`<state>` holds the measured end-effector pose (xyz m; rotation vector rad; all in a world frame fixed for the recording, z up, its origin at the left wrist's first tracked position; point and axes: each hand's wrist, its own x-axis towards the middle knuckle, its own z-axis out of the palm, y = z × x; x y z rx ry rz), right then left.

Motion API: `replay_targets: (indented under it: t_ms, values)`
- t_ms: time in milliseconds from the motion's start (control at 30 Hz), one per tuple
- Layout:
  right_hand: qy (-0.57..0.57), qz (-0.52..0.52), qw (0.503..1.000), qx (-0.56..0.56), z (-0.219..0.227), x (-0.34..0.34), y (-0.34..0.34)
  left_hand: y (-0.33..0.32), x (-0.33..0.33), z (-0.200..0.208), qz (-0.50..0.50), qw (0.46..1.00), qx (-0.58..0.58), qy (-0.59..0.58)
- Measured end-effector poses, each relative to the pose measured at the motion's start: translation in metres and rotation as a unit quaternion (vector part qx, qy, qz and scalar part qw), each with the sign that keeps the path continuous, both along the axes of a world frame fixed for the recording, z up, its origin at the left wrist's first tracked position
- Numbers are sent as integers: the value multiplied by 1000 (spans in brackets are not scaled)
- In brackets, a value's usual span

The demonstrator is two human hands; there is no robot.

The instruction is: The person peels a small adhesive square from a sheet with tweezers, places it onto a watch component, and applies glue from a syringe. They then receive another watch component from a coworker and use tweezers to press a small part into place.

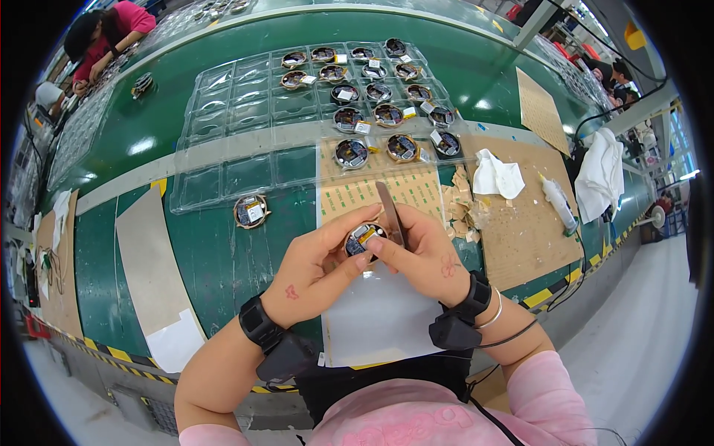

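Close in front of me, my left hand [316, 271] is closed around the rim of a round watch case [358, 239] with its circuit board and a small battery showing. My right hand [430, 256] is closed too, with metal tweezers [387, 204] tucked between its fingers, tips pointing away from me. The right thumb presses on the inside of the case, next to the left thumb. Under both hands lie a white sheet [379, 320] and a tan sheet of adhesive pieces [346, 189]. A single similar watch module [251, 212] rests on the green table to the left.
A clear compartment tray [223, 160] beyond my hands holds several watch modules at its right. To the right are torn backing scraps [462, 204], a white wipe [498, 175], a glue bottle [558, 204] and cardboard [520, 253]. A co-worker [111, 33] sits far left.
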<state>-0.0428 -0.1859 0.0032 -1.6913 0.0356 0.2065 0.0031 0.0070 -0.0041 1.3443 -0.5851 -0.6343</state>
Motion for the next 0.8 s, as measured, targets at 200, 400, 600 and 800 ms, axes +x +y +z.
replay_targets:
  t_ms: [200, 400, 600, 800]
  values:
    - [-20, -39, 999, -29, -3, -7, 6, -7, -2, -4, 27, 998, 10, -55]
    - [-41, -10, 999, 22, 0, -3, 5, -1, 1, 0, 81, 997, -2, -1]
    - [-72, -98, 990, 74, 3, 1, 1, 7, 8, 11, 91, 994, 20, 51]
    - [-139, -112, 984, 28, -9, 3, -4, 9, 17, 10, 138, 990, -28, 16]
